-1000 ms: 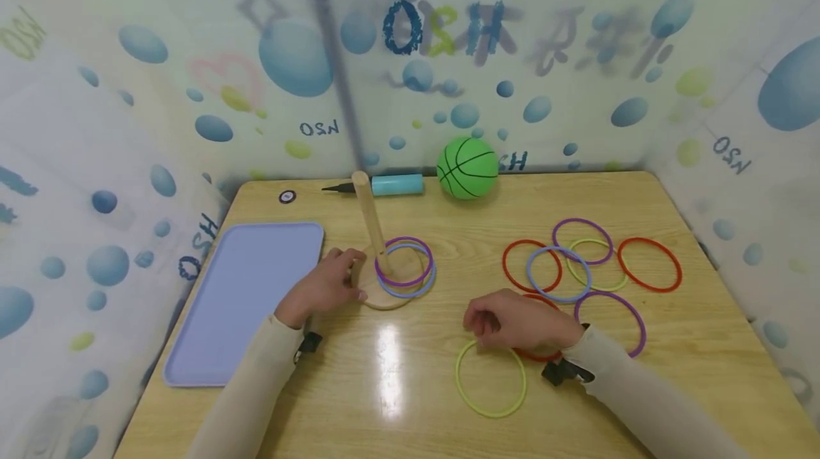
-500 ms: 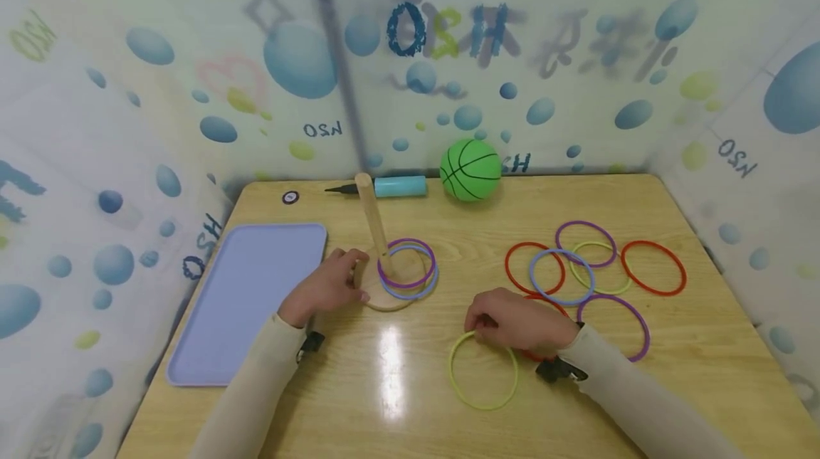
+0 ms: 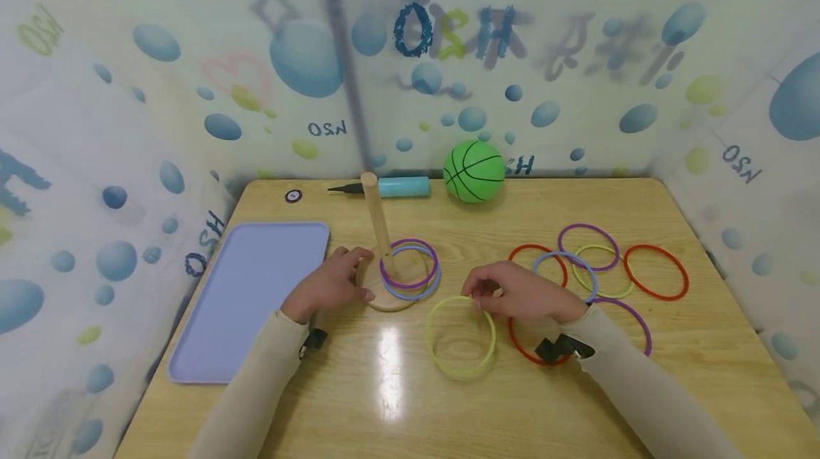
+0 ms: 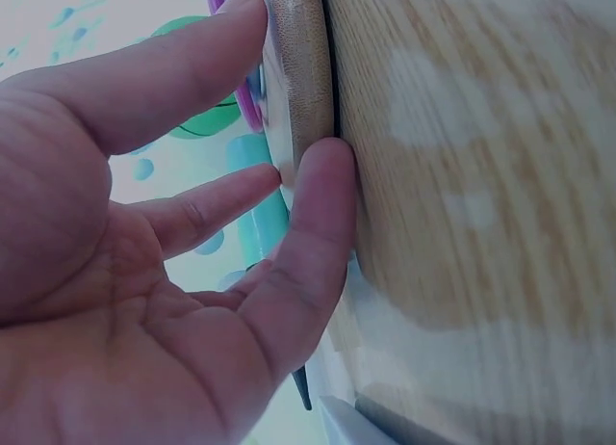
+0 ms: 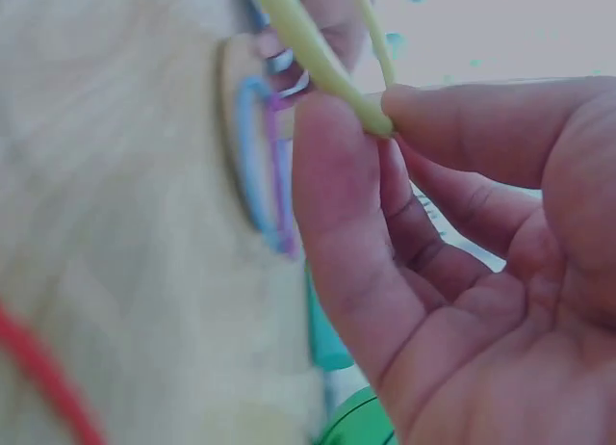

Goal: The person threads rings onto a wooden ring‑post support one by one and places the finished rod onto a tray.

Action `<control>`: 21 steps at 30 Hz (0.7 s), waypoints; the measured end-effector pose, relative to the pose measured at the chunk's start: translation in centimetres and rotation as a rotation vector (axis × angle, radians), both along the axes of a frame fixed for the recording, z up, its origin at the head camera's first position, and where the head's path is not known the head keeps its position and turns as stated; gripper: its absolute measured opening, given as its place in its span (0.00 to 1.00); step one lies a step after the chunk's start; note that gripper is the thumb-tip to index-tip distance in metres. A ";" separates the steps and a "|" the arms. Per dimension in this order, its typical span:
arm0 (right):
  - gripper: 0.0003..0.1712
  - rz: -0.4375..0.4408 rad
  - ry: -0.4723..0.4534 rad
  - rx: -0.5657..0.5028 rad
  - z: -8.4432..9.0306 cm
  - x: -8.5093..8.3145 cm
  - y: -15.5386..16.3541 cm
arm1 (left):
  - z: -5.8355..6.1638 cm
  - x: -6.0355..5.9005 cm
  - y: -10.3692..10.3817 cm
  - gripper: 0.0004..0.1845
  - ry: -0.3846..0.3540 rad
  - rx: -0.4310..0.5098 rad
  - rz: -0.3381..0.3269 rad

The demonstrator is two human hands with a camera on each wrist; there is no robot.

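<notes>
In the head view my right hand (image 3: 522, 292) pinches a yellow ring (image 3: 463, 376) by its rim, between thumb and fingertip. The ring hangs above the table, tilted; the right wrist view shows its tube (image 5: 313, 50) at the fingertips. My left hand (image 3: 333, 285) holds the edge of a round wooden base (image 3: 384, 300), thumb and fingers spread along its rim. From this base rises a wooden post (image 3: 376, 220). Around the post's foot lie a purple ring (image 3: 438, 268) and a blue ring (image 3: 410, 298), leaning to the right.
Several loose red, purple, blue and yellow rings overlap at the right, among them a red ring (image 3: 687, 275). A lilac tray (image 3: 250, 302) lies left. Along the back are a green ball (image 3: 474, 171), a blue cylinder with a black nozzle (image 3: 405, 187) and a small disc (image 3: 293, 196).
My right hand has taken hold of the yellow ring, lifted it from the table and moved it leftward and away from me. My left hand stays at the wooden base.
</notes>
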State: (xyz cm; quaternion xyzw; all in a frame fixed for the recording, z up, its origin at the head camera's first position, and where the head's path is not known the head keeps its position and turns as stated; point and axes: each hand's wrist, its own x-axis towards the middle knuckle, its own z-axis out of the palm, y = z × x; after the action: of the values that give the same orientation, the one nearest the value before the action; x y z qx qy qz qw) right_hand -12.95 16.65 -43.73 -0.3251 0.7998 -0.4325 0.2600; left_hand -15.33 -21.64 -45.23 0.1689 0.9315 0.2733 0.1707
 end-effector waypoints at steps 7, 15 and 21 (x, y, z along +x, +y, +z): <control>0.08 -0.107 -0.127 -0.109 3.2 -0.8 -1.1 | 0.0 -0.1 0.1 0.40 0.004 -0.015 -0.003; 0.11 -0.229 -0.175 -0.300 7.1 -1.5 -2.8 | 0.0 -0.2 0.1 0.40 0.003 0.007 -0.002; 0.13 -0.300 -0.128 -0.429 9.1 -2.3 -4.4 | -0.2 -0.2 0.0 0.43 -0.015 0.031 -0.003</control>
State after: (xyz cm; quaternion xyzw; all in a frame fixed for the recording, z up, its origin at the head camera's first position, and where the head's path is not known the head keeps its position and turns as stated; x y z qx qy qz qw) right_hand -15.20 12.22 -34.60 -0.2226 0.7109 -0.6457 0.1680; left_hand -15.53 -21.66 -45.38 0.1708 0.9256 0.2889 0.1753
